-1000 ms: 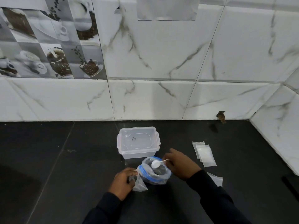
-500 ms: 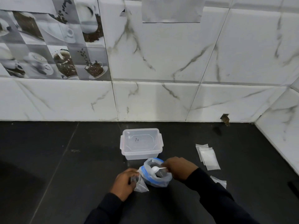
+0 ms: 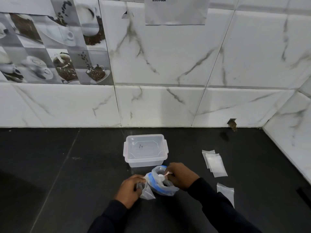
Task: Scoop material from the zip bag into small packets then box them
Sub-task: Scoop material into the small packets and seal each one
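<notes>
Pinching packet (image 3: 147, 192), left hand (image 3: 129, 189); spoon (image 3: 161, 176) in zip bag (image 3: 160, 190), right hand (image 3: 182, 176)

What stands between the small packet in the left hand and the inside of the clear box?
The lid sits on the clear box, so the opening is covered. Otherwise nothing lies on the black counter between the small packet, held by the left hand, and the box.

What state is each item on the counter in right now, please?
Zip bag, open, mouth up.
White spoon, dipped in the bag, held by right hand.
Small packet, pinched by left hand beside the bag.
Plastic box, lid on.
Packet stack, lying flat, untouched.
Single packet, lying flat.
</notes>
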### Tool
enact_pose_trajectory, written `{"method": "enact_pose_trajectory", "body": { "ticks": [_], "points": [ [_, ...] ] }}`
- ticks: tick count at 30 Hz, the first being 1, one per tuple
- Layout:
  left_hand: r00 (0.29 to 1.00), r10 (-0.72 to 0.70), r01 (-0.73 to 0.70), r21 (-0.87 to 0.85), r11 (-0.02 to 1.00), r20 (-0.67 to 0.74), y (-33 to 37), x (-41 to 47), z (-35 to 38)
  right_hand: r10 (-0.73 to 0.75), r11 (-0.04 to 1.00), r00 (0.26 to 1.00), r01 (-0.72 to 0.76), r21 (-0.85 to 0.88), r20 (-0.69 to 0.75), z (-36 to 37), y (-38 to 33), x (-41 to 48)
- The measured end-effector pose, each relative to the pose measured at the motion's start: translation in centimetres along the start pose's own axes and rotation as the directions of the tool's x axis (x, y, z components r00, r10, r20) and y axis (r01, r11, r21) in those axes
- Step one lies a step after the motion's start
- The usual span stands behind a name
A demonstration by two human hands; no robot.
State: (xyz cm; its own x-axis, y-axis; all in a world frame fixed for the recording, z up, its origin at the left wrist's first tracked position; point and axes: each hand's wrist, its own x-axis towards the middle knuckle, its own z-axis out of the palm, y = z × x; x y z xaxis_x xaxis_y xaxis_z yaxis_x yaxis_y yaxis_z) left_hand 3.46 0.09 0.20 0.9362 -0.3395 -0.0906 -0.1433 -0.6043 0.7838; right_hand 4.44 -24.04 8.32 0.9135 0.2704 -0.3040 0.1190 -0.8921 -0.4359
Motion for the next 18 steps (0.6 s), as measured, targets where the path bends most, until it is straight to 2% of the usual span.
{"method": "enact_pose_trajectory", "body": {
  "ticks": [3,4,7,10,12,15,18],
  "points": [
    [1.000,0.000,0.000,-0.015,1.000,-0.020,-0.3,0.0,0.0,-0.069,0.969,0.998,0.068,-0.239,0.002,0.6,0.7,-0.1],
    [1.000,0.001,-0.002,-0.019,1.000,-0.026,-0.4,0.1,0.0,-0.078,0.960,0.997,0.071,-0.271,-0.016,0.9,0.9,0.0],
    [1.000,0.002,-0.002,-0.024,1.000,0.000,-0.2,0.2,0.0,0.007,0.994,1.000,-0.007,-0.105,-0.001,1.5,0.8,0.5],
    [0.999,-0.008,0.009,-0.035,0.999,0.045,0.2,0.4,-0.1,0.059,0.998,0.993,-0.058,-0.014,0.101,2.0,0.9,1.0],
    [0.998,-0.021,0.025,-0.072,0.997,0.061,0.4,0.6,-0.5,0.029,0.997,0.998,-0.032,0.066,0.048,2.2,1.2,0.7],
    [0.993,-0.075,0.095,-0.252,0.963,0.088,1.8,1.2,-1.2,0.062,0.982,0.998,-0.060,0.178,-0.005,1.8,2.0,0.3],
    [0.958,-0.257,0.286,-0.539,0.792,0.129,4.1,2.6,-1.9,0.083,0.956,0.996,-0.089,0.279,0.035,1.2,3.1,0.5]
  ]
}}
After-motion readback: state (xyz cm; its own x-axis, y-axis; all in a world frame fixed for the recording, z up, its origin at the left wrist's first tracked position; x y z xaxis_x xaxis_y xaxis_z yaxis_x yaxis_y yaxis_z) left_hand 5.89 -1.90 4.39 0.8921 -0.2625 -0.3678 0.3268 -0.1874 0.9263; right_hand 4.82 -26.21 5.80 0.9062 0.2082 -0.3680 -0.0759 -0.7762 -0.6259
